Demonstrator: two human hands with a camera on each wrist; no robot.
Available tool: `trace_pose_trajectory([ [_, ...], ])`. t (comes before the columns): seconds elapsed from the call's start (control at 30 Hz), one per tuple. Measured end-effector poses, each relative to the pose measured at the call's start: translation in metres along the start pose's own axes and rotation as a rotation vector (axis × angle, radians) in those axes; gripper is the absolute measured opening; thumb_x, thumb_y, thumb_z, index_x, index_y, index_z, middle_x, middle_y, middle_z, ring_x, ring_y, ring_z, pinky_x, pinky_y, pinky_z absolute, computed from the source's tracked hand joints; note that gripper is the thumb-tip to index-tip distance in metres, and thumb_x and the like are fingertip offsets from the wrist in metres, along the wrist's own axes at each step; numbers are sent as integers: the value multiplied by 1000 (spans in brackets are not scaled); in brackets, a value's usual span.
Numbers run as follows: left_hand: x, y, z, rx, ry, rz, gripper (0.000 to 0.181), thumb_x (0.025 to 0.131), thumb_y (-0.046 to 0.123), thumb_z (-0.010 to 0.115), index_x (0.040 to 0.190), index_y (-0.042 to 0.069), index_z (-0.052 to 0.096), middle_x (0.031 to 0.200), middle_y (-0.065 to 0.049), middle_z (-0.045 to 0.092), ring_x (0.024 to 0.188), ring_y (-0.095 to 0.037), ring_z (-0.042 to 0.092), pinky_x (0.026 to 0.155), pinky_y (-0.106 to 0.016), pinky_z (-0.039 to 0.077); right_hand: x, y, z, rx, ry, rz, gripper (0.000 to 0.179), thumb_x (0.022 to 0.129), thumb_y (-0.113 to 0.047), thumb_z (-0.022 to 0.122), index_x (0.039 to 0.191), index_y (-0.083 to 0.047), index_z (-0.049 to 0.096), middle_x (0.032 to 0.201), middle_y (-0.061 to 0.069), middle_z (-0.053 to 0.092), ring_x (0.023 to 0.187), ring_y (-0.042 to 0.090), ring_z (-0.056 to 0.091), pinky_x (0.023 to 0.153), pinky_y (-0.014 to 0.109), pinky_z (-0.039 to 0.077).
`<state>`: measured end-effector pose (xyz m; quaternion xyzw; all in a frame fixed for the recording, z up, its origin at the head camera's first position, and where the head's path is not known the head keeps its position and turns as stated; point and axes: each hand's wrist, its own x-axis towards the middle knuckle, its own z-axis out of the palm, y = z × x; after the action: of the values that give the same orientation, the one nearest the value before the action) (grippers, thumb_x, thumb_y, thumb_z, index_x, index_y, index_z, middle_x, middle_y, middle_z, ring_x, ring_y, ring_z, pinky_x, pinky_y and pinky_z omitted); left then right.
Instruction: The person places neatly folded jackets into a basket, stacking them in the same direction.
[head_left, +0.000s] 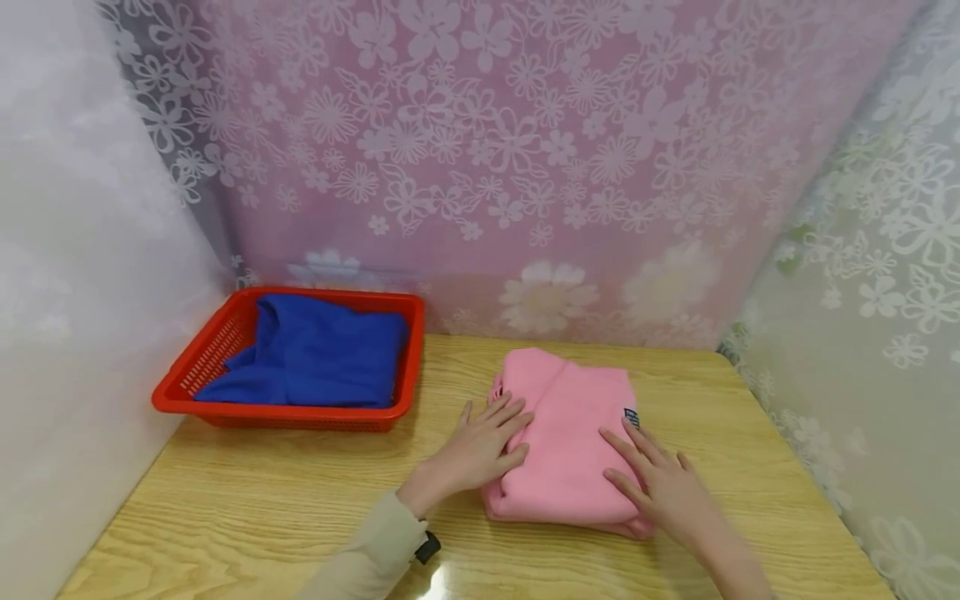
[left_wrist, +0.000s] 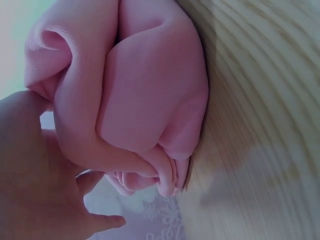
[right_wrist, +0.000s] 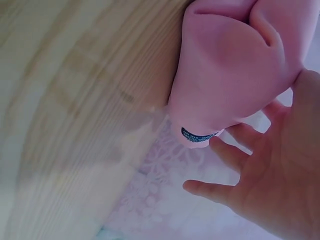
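Note:
A pink garment (head_left: 566, 450), folded into a thick rectangular bundle, lies on the wooden table in the head view. My left hand (head_left: 480, 442) rests on its left edge with fingers spread over the top. On the opposite edge, my right hand (head_left: 663, 483) touches the cloth with extended fingers, close to a small dark label (head_left: 632, 417). The left wrist view shows the rolled, layered folds (left_wrist: 145, 90) of the bundle beside the left hand (left_wrist: 45, 175). In the right wrist view the label (right_wrist: 197, 136) shows on the bundle's side, near the right hand (right_wrist: 275, 165).
A red plastic basket (head_left: 300, 421) with perforated sides stands at the back left of the wooden table (head_left: 300, 492). Inside it lies a folded blue garment (head_left: 322, 354). Flower-patterned sheets (head_left: 510, 150) hang behind and to the right, with a pale sheet (head_left: 82, 275) on the left.

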<state>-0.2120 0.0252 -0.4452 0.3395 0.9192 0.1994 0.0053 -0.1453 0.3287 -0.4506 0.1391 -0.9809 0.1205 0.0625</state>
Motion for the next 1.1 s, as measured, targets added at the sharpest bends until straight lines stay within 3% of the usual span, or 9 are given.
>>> trace_pose_trajectory([
  [0.63, -40, -34, -17, -48, 38, -41, 54, 105, 39, 50, 155, 19, 45, 165, -1, 32, 155, -24, 18, 119, -68, 13, 21, -48, 15, 18, 32, -67, 58, 101, -51, 56, 154, -31, 46, 160, 13, 39, 137, 45, 46, 97, 75, 39],
  [0.87, -55, -43, -23, -103, 68, -52, 53, 105, 37, 53, 153, 16, 48, 163, -4, 35, 154, -28, 21, 115, -73, 15, 25, -61, 25, 14, 64, -101, 57, 100, -48, 59, 153, -28, 48, 158, 15, 41, 131, 49, 51, 100, 70, 41],
  [1.1, -63, -48, -24, -193, 160, -68, 57, 102, 41, 58, 149, 9, 52, 160, -8, 40, 149, -38, 32, 114, -67, 28, 26, -59, 17, 159, 7, -65, 56, 101, -51, 57, 153, -33, 47, 161, 13, 38, 133, 51, 48, 96, 68, 45],
])
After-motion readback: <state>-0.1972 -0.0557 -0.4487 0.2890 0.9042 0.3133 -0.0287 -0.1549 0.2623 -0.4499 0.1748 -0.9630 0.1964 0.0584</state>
